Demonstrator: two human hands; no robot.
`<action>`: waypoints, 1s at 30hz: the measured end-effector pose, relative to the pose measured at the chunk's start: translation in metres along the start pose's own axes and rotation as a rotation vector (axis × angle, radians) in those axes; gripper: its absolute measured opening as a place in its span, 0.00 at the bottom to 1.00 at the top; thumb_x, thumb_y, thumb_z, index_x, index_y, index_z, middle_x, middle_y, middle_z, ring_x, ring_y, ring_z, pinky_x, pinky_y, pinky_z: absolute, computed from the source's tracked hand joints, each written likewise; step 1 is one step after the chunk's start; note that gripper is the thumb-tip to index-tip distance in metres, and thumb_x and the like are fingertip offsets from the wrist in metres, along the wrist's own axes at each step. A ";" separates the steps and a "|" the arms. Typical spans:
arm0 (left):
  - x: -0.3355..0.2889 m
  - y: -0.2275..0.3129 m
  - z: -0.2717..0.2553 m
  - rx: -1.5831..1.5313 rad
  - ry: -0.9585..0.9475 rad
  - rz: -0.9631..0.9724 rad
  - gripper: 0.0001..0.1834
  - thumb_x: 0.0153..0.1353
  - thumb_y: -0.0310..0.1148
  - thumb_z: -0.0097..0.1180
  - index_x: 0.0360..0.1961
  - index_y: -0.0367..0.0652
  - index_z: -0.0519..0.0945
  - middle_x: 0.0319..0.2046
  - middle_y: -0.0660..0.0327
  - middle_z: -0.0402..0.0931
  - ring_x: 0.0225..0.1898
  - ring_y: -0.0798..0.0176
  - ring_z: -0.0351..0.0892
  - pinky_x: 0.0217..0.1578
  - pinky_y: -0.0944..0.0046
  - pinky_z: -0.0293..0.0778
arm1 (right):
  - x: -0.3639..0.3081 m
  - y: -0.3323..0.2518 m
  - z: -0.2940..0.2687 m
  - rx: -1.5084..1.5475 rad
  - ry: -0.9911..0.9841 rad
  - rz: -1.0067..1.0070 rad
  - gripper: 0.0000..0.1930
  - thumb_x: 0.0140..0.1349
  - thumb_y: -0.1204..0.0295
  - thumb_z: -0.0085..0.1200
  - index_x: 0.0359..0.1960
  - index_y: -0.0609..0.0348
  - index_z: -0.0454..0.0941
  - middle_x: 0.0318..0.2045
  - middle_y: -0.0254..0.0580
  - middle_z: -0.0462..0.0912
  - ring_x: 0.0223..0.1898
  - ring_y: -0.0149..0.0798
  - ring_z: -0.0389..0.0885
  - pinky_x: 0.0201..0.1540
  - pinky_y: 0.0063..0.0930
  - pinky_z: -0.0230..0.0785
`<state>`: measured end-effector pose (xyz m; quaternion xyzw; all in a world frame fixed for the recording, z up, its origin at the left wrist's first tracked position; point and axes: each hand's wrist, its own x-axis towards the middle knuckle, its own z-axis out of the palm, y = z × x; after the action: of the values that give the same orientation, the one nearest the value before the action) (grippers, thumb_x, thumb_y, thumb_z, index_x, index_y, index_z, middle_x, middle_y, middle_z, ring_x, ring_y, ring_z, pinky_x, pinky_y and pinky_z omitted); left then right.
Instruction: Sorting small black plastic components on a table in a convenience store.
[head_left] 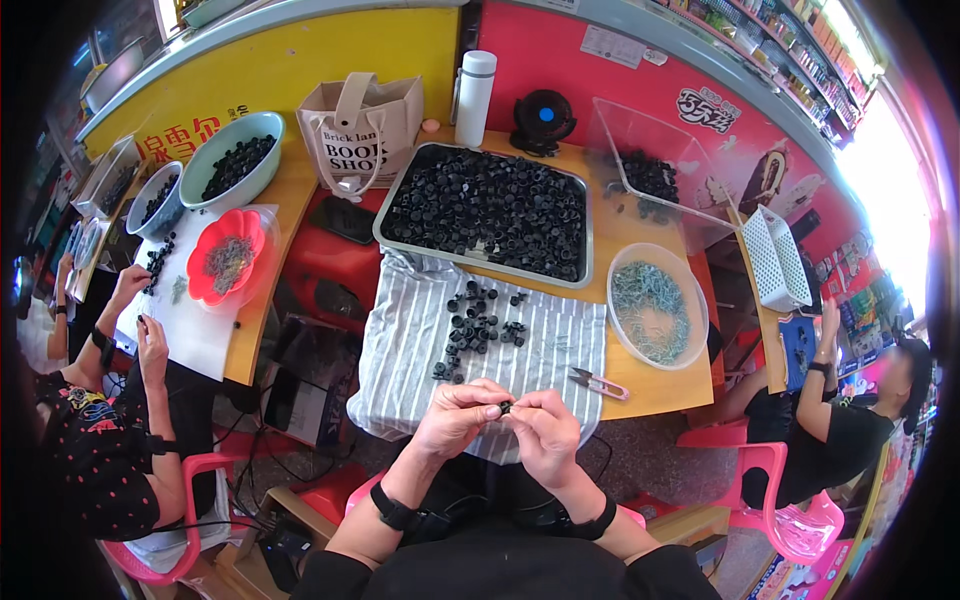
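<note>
My left hand (pixel 455 418) pinches a small black plastic cap (pixel 505 408) between thumb and fingertips, just over the near edge of a grey-and-white striped cloth (pixel 400 350). Against the cap's other side my right hand (pixel 547 430) is also closed in a pinch; anything thin in its fingertips is too small to make out. Loose black caps (pixel 470 330) lie on the cloth beyond my hands. A few thin pale pieces (pixel 563 343) are scattered to their right. Thread snips (pixel 600 384) with a pink handle rest at the cloth's right side.
A metal tray (pixel 587 240) heaped with black caps stands ahead. To its right is a round clear tub (pixel 702 325) of thin pale pieces. A white bottle (pixel 476 95), tote bag (pixel 400 110) and black fan (pixel 543 118) stand behind. People sit left (pixel 110 440) and right (pixel 845 420).
</note>
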<state>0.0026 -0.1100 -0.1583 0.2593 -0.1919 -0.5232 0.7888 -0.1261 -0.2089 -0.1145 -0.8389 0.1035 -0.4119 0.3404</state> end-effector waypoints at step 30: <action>0.003 -0.008 -0.001 -0.064 0.100 0.014 0.08 0.64 0.18 0.56 0.42 0.31 0.84 0.40 0.56 0.80 0.42 0.64 0.79 0.45 0.67 0.76 | 0.006 0.019 0.004 0.093 -0.113 0.204 0.10 0.52 0.81 0.67 0.35 0.61 0.79 0.23 0.43 0.81 0.22 0.36 0.82 0.25 0.26 0.73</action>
<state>-0.0012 -0.1149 -0.1641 0.2582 -0.1373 -0.5101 0.8089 -0.1173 -0.2236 -0.1249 -0.8292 0.1497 -0.3314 0.4244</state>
